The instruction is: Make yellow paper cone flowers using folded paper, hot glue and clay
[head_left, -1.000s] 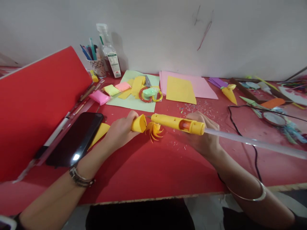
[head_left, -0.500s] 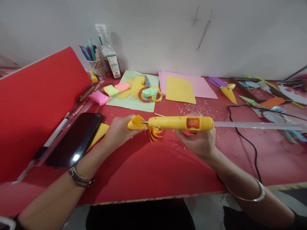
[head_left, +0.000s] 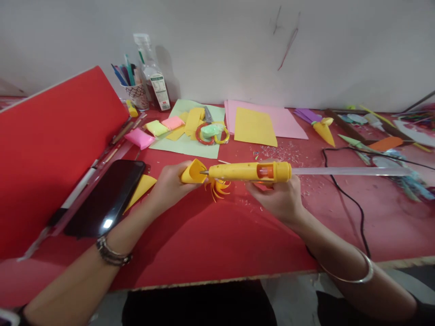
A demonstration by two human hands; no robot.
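Note:
My left hand (head_left: 171,181) is closed around a rolled yellow paper cone (head_left: 193,173), its open end facing right. In my right hand (head_left: 280,197) is a yellow hot glue gun (head_left: 238,172), held level, with the metal nozzle at the mouth of the paper cone. Whether the nozzle touches the paper I cannot tell. A long clear glue stick (head_left: 350,171) sticks out of the gun's back end. Just below the nozzle lies a curled, fringed yellow paper piece (head_left: 219,189) on the red table. My right fingers are partly hidden by the gun.
A black phone (head_left: 108,194) lies left, beside a red board (head_left: 54,154). Behind are clay packets (head_left: 140,138), coloured paper sheets (head_left: 256,127), a pen cup (head_left: 137,96) and a glass bottle (head_left: 158,86). A black cord (head_left: 350,194) and paper scraps are on the right.
The glue gun and its glue stick have shifted slightly left and tilted a little, with the nozzle still at the cone. The paper cone's mouth has turned slightly toward me.

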